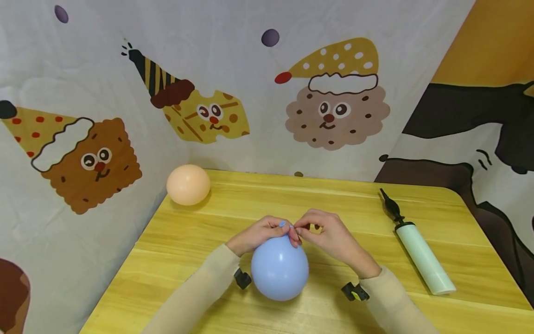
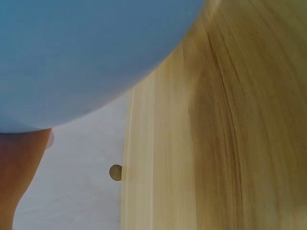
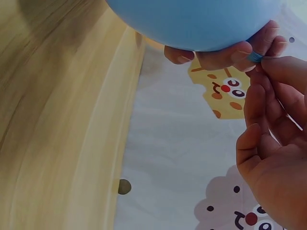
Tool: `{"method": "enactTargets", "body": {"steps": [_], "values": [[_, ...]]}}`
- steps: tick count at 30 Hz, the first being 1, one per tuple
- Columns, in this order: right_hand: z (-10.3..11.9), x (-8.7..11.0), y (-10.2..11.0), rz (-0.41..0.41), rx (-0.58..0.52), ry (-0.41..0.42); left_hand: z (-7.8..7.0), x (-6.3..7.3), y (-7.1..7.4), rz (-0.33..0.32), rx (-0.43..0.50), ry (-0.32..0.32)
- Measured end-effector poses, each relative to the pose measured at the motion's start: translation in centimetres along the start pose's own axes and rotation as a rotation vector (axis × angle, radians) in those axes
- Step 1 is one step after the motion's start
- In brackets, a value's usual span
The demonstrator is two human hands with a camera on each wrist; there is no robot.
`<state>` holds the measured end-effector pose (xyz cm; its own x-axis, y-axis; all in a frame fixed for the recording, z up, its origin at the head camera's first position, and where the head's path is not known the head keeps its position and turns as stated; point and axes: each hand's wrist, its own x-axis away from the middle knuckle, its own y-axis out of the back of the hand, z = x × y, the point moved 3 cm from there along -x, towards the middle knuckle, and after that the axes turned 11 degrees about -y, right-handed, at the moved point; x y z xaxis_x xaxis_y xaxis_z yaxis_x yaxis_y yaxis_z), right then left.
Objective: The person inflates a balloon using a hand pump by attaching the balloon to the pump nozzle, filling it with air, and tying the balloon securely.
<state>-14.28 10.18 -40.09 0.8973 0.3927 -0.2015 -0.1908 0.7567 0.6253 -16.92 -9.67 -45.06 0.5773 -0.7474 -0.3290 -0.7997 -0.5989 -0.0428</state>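
An inflated blue balloon is held over the table with its neck pointing away from the person. My left hand grips the balloon at its neck, and some blue shows between the fingers. From the right, my right hand pinches the end of the neck between thumb and index finger. The right wrist view shows this pinch closely, with the blue neck passing between both hands and the right hand's other fingers curled. In the left wrist view the balloon fills the upper left and hides most of the left hand.
A peach balloon sits at the table's far left corner. On the right lies a pale green hand pump with a black nozzle. Behind the wooden table hangs a cloth printed with cartoon figures.
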Motion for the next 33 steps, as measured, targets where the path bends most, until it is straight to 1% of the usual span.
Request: {"method": "enactTargets", "body": {"steps": [4, 9, 13, 19, 22, 27, 30, 33], "values": [[0.1, 0.0, 0.0, -0.003, 0.019, 0.035, 0.0, 0.0, -0.1, 0.014, -0.002, -0.004], [0.4, 0.1, 0.0, -0.002, 0.034, 0.061, 0.1, 0.0, -0.1, 0.014, -0.014, -0.002], [0.8, 0.2, 0.0, -0.005, 0.073, 0.084, 0.2, -0.1, -0.2, 0.009, -0.014, -0.002], [1.2, 0.3, -0.2, -0.05, 0.142, 0.125, 0.2, 0.0, -0.3, -0.009, -0.013, 0.018], [1.3, 0.3, -0.4, -0.072, 0.154, 0.135, 0.1, 0.1, -0.4, -0.013, -0.006, 0.022], [1.5, 0.5, -0.4, -0.118, 0.123, 0.17, -0.2, -0.1, -0.6, 0.0, 0.019, 0.002], [1.6, 0.6, -0.2, -0.145, 0.082, 0.204, -0.5, -0.4, -0.8, 0.017, 0.036, -0.014], [1.5, 0.7, -0.1, -0.118, 0.011, 0.201, -0.8, -0.6, -0.9, 0.051, 0.051, -0.024]]}}
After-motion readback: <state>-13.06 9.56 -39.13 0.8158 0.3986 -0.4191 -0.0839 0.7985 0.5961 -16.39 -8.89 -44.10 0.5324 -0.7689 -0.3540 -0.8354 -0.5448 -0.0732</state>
